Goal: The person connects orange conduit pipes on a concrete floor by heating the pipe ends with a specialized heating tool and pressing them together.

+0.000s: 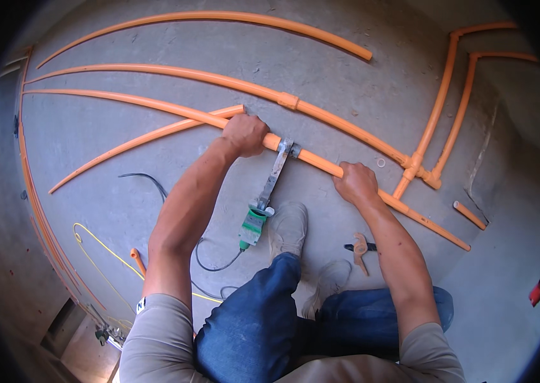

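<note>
1. Gripping at eleven o'clock, the left hand [246,135] curls round one long orange plastic pipe [272,141].
2. Toward twelve, a green-handled, flat grey metal tool [273,181] seemingly contains both pipes' tips in its sockets [295,150].
3. At three, the right hand [356,184] closes round another orange plastic pipe [321,163], likely for alignment.

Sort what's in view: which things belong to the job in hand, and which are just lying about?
In use:
left pipe, in the left hand
right pipe, in the right hand
green-handled tool, its metal head between those pipes

Seemingly lying about:
short orange pipe
orange-and-black hand tool
red scrap
</note>
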Tool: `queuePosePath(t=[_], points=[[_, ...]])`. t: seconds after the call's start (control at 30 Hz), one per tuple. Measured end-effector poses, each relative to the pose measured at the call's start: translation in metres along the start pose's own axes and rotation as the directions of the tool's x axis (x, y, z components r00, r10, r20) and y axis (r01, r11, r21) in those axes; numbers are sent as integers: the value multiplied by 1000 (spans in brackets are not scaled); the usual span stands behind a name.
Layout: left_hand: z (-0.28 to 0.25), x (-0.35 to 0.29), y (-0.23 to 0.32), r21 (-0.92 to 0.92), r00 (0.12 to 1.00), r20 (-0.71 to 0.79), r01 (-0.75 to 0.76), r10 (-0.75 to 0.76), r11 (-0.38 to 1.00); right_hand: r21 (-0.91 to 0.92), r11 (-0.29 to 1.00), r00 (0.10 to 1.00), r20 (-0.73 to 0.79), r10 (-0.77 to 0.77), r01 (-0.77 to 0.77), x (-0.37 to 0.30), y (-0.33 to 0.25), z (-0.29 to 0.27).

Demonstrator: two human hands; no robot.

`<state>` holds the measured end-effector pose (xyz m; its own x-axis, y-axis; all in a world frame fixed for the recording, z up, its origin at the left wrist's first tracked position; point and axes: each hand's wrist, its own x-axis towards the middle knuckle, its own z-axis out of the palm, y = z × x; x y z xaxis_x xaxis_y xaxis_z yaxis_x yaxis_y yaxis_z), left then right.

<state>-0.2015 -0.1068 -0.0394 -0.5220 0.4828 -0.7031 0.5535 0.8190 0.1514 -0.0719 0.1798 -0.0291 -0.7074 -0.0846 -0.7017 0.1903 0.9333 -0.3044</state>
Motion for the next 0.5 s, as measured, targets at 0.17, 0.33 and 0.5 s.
queuePosePath(t=[0.17,0.33,0.5], points=[[4,-1,-3,-14,999,-35,-1,0,1000,50,998,998,59,31,-34,3,-4,-7],[0,-1,-1,-18,999,-43,-5,4,1000,78,996,988,147,41,-53,6,-2,-17],[4,-4,-4,-14,999,-49,-12,11,1000,93,992,976,210,61,-82,7,-7,-20]])
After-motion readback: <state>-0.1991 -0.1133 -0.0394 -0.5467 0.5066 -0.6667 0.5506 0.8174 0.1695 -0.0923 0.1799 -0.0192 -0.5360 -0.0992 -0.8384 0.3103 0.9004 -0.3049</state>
